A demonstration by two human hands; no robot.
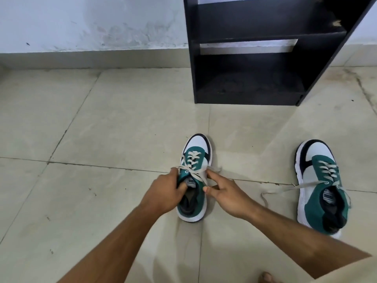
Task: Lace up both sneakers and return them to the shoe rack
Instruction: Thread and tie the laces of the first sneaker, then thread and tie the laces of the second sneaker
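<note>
Pulling the two lace ends across the near sneaker [193, 178] right now, so we're at the knotting bit on this one. Our left hand [163, 193] is curled shut around the left lace end by the collar, thumb tucked into the shoe mouth, and our right hand [226, 196] has its fingers pinched on the other end just beside the shoe. The lace [194, 175] makes a cross over the tongue, and it looks threaded all the way up.

What could go sideways from here, as we see it: the shoe sits loose on the tiled floor [102, 129] with nothing pinning it, so a hard tug probably just drags or tips it instead of snugging the knot. Also if one end slips out of the pinch, that cross goes slack and we redo it.

The second sneaker [320, 186] is well apart on the right, and its loose lace [285, 189] trails out over the floor towards us. Looks untied, so that one's still to do, and an arm sweeping over could snag it.

The shoe rack [265, 50] stands against the wall ahead, shelves look bare, so there's room for both, just not yet
</note>
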